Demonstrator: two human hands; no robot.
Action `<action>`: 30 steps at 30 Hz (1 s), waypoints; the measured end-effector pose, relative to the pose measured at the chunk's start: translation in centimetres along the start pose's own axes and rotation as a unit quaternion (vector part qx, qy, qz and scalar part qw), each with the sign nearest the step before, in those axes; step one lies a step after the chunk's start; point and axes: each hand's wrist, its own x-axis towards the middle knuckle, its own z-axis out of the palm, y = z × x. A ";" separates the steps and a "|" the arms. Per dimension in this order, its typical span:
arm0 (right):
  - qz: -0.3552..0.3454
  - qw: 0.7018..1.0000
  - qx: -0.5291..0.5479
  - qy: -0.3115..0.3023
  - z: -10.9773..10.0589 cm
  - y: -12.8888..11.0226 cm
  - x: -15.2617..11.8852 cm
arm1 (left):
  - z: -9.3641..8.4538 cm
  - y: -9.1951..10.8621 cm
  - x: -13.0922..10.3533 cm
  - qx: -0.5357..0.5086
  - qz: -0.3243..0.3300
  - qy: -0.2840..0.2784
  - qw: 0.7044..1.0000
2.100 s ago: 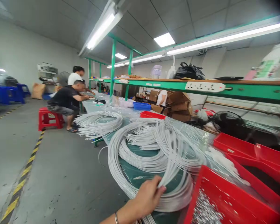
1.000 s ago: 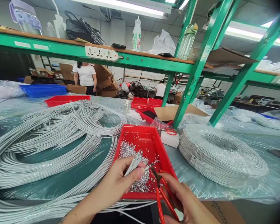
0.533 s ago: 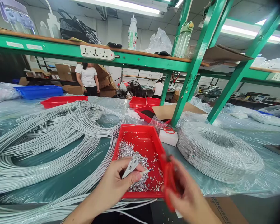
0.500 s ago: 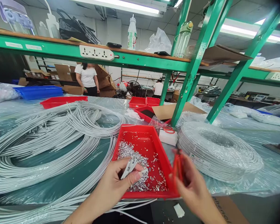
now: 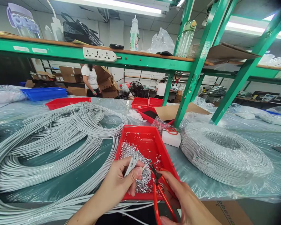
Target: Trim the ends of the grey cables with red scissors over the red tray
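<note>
Head camera: a small bunch of grey wires (image 5: 131, 165) is held by the left hand (image 5: 121, 179), between six and seven o'clock from the middle of the view. The bunch is pinched tight between thumb and fingers. One wire is stuck out past the thumb, toward two o'clock. Red-handled pliers (image 5: 157, 176) are held by the right hand (image 5: 180, 200), at five o'clock. Their two handles are spread apart, and their dark tips are pointed to eleven o'clock, right at the end of that one wire. Whether the wire is nipped by the tips cannot be told.

Under the hands, at six o'clock, a red tray (image 5: 147, 140) is seen, with lots of tiny shiny bits (image 5: 130, 150) heaped on its left side. Big loops of grey wire (image 5: 49, 170) are laid on the table (image 5: 70, 175) at eight o'clock. A fat wrapped roll (image 5: 210, 159) is set down at four o'clock. Between tray and roll, a white block (image 5: 170, 139) is seen, with red scissor handles (image 5: 171, 130) on top.
</note>
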 end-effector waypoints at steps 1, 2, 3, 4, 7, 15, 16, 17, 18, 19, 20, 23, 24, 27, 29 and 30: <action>0.006 1.000 -0.007 0.001 0.0 -0.1 0.0 | 0.0 0.0 0.0 0.007 0.004 -0.002 1.000; 0.008 1.000 -0.009 0.004 -0.1 0.0 -0.1 | 0.0 0.0 0.0 0.014 0.006 -0.004 1.000; 0.006 1.000 -0.005 0.007 -0.1 0.1 -0.1 | 0.0 0.0 0.0 0.020 0.008 -0.005 1.000; 0.000 1.000 0.000 0.008 -0.1 0.2 -0.2 | 0.1 -0.1 0.0 0.025 0.009 -0.008 1.000; -0.015 1.000 0.007 0.008 -0.2 0.3 -0.5 | 0.1 -0.1 -0.1 0.029 0.006 -0.012 0.999; -0.088 0.984 0.018 0.156 -0.2 0.5 0.5 | -0.1 -0.2 -0.2 0.002 0.003 -0.017 1.000; -0.098 0.968 0.050 0.225 -0.3 0.7 0.8 | -0.2 -0.2 -0.3 -0.008 0.002 -0.021 1.000; -0.104 0.948 0.090 0.288 -0.3 0.9 1.0 | -0.3 -0.2 -0.3 -0.018 -0.002 -0.023 1.000; -0.104 0.929 0.134 0.330 -0.3 0.9 1.2 | -0.4 -0.3 -0.3 -0.028 -0.006 -0.024 0.999; -0.099 0.923 0.168 0.333 -0.1 0.8 1.3 | -0.4 -0.3 -0.3 -0.037 -0.011 -0.023 0.999; -0.097 0.924 0.196 0.315 0.1 0.7 1.3 | -0.4 -0.3 -0.2 -0.046 -0.014 -0.022 0.999; -0.096 0.940 0.246 0.216 1.0 0.0 1.2 | -0.5 -0.3 0.0 -0.079 -0.015 -0.020 0.997; -0.093 0.941 0.260 0.195 1.3 -0.2 1.2 | -0.5 -0.3 0.0 -0.090 -0.017 -0.022 0.996; -0.083 0.935 0.302 0.169 1.5 -0.5 1.4 | -0.4 -0.3 0.1 -0.104 -0.030 -0.036 0.994; -0.087 0.931 0.316 0.160 1.4 -0.5 1.7 | -0.4 -0.3 0.3 -0.095 -0.040 -0.057 0.993; -0.091 0.931 0.318 0.155 1.3 -0.5 1.8 | -0.3 -0.4 0.4 -0.088 -0.042 -0.066 0.993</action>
